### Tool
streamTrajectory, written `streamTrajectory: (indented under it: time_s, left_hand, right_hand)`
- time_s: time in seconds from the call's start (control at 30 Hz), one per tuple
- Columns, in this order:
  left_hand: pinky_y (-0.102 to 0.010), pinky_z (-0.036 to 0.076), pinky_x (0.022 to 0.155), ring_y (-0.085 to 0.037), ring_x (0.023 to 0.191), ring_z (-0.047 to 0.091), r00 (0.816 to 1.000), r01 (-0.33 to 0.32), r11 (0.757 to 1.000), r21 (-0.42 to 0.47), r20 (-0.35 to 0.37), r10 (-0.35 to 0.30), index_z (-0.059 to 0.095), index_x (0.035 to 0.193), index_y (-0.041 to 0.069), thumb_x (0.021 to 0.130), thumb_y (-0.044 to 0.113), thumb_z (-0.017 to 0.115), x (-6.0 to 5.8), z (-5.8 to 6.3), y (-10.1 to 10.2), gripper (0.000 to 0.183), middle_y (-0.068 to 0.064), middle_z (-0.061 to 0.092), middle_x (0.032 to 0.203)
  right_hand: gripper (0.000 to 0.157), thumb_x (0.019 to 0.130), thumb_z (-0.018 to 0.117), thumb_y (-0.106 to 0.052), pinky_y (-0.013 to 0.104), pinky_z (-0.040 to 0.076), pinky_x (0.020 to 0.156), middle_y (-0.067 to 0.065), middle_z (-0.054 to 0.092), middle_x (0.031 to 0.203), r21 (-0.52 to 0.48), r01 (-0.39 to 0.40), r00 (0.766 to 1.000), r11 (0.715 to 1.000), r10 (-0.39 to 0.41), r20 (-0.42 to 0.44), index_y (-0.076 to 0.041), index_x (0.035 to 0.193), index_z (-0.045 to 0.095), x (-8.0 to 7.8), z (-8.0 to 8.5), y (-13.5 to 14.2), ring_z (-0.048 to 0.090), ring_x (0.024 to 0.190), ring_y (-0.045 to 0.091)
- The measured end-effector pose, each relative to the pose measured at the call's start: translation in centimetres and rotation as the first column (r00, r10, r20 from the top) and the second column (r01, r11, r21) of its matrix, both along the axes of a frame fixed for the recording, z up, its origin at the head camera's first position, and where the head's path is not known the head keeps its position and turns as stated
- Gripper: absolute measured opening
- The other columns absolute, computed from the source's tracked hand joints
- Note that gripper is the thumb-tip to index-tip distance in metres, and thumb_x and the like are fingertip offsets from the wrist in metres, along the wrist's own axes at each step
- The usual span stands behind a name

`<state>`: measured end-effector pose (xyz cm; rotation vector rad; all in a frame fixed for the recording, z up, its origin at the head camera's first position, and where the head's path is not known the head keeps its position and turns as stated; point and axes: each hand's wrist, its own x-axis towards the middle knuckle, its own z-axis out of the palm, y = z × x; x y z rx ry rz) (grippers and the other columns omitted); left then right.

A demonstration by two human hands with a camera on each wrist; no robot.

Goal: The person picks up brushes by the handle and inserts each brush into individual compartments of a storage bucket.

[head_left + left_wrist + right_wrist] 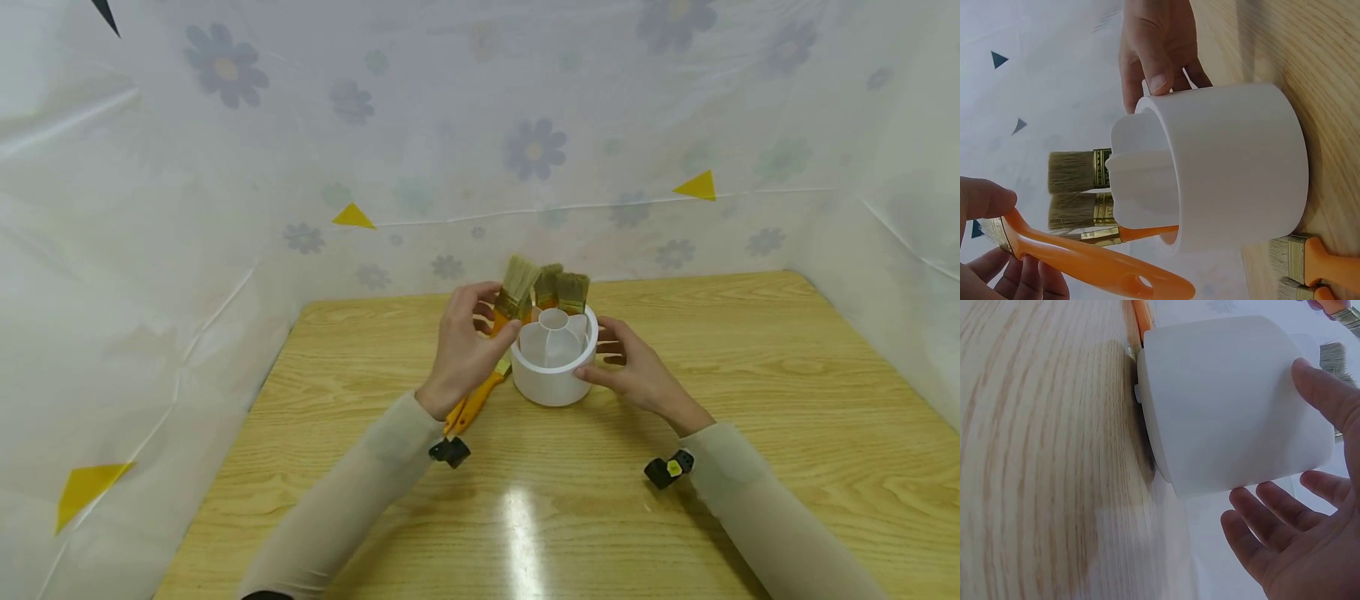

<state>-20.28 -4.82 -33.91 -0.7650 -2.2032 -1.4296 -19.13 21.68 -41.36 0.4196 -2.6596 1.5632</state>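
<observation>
My left hand (465,350) pinches a paintbrush (1091,257) near its metal ferrule. The brush has an orange handle and pale bristles; its bristles point up and its handle end hangs beside the white round holder (551,385). That holder stands upright on the table, with dividers inside. Several other paintbrushes (573,292) stand in its far compartments, bristles up. My right hand (633,371) holds the holder's right side, thumb on the near wall by the rim and fingers (1250,515) round the other side.
More orange-handled paintbrushes (478,404) lie on the wooden table (750,400), just left of the holder. A flowered sheet (450,125) hangs behind the table, with yellow triangles (696,186) on it. Plastic sheeting (112,292) flanks the table on both sides.
</observation>
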Motion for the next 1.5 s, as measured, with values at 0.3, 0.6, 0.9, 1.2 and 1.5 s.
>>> streamTrajectory:
  time_s: [0.3,0.6,0.9,1.2,1.5]
  left_hand:
    - [-0.044,0.052,0.071,-0.024,0.088,0.054,1.0,0.01,0.999,0.042,0.022,-0.01,0.053,0.125,0.004,0.083,0.009,0.072,-0.1,-0.1,0.7,0.047,-0.012,0.052,0.11]
    - [-0.033,0.052,0.072,-0.021,0.09,0.055,1.0,0.002,0.999,0.051,0.027,-0.004,0.052,0.127,0.005,0.083,0.01,0.072,-0.1,0.0,1.3,0.048,-0.011,0.053,0.113]
    - [-0.036,0.052,0.072,-0.021,0.089,0.053,0.999,-0.009,0.996,0.089,0.037,0.005,0.051,0.125,0.006,0.084,0.011,0.071,-0.4,-0.1,1.9,0.046,-0.01,0.052,0.111]
    - [-0.04,0.053,0.073,-0.02,0.088,0.052,1.0,-0.021,0.993,0.118,0.009,0.02,0.05,0.126,0.004,0.084,0.01,0.071,-0.7,0.0,2.4,0.048,-0.01,0.051,0.109]
    - [-0.037,0.053,0.073,-0.022,0.09,0.052,0.999,-0.017,0.985,0.172,-0.025,0.022,0.046,0.126,0.002,0.086,0.011,0.07,-1.0,-0.4,2.7,0.048,-0.013,0.049,0.111]
  right_hand:
    - [0.086,0.079,0.077,-0.04,0.055,0.041,0.096,0.01,0.049,0.131,0.003,0.005,1.0,1.0,-0.005,-0.009,-0.02,0.148,0.03,0.0,0.0,-0.1,0.051,0.117,0.033]
    - [0.086,0.08,0.076,-0.04,0.055,0.041,0.096,0.011,0.049,0.131,0.006,0.002,1.0,1.0,-0.002,-0.01,-0.021,0.149,0.028,0.0,0.0,0.0,0.05,0.117,0.034]
    - [0.087,0.08,0.076,-0.041,0.055,0.042,0.095,0.01,0.048,0.133,0.017,0.003,1.0,1.0,-0.003,0.0,-0.022,0.15,0.027,0.0,0.0,0.1,0.05,0.118,0.034]
    - [0.086,0.081,0.075,-0.04,0.055,0.042,0.095,0.01,0.048,0.132,0.015,0.0,1.0,1.0,0.0,-0.003,-0.022,0.15,0.027,0.1,0.1,0.0,0.05,0.118,0.034]
    - [0.086,0.081,0.075,-0.04,0.055,0.042,0.095,0.01,0.048,0.133,0.019,-0.002,1.0,1.0,0.002,-0.009,-0.022,0.15,0.027,-0.1,0.0,0.1,0.051,0.118,0.034]
